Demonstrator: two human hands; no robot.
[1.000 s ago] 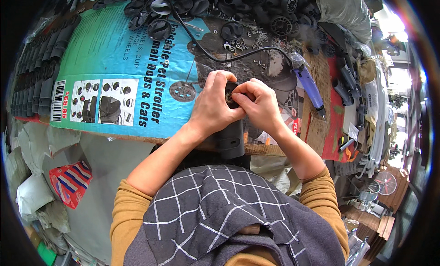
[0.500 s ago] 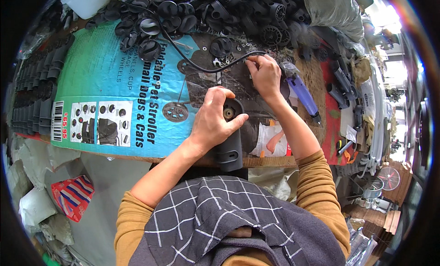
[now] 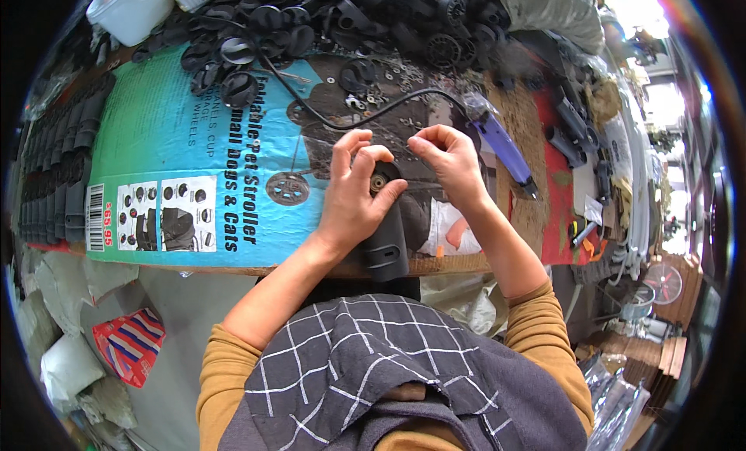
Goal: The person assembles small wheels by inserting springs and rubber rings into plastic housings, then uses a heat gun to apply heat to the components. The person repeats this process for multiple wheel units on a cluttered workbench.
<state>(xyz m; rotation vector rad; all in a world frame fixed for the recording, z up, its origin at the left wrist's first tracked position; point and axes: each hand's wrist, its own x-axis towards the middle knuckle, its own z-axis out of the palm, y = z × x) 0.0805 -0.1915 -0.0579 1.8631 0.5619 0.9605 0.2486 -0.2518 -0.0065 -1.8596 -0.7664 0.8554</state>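
My left hand (image 3: 351, 195) is wrapped round the top of a long black plastic part (image 3: 386, 245). The part has a round socket with a brass-coloured metal ring in it, and its lower end, with a slot, reaches over the table's front edge. Just right of the socket, my right hand (image 3: 453, 167) is held in a pinch, thumb against forefinger. Whatever sits between those fingertips is too small to make out. A blue-purple electric screwdriver (image 3: 505, 152) lies to the right of that hand, its black cord (image 3: 342, 125) curving away behind both hands.
A flattened printed carton (image 3: 171, 148) covers the wooden table. Small metal fasteners (image 3: 361, 101) lie scattered behind my hands. Black knobs and wheel parts (image 3: 287, 31) are heaped at the back. Rows of black parts (image 3: 62, 171) stand at the left, and more black pieces (image 3: 571, 136) lie at the right.
My right hand has come back from beside the cord and the fasteners toward the socket, fingers pinched. My left hand stays on the black part. The whole view has shifted slightly.
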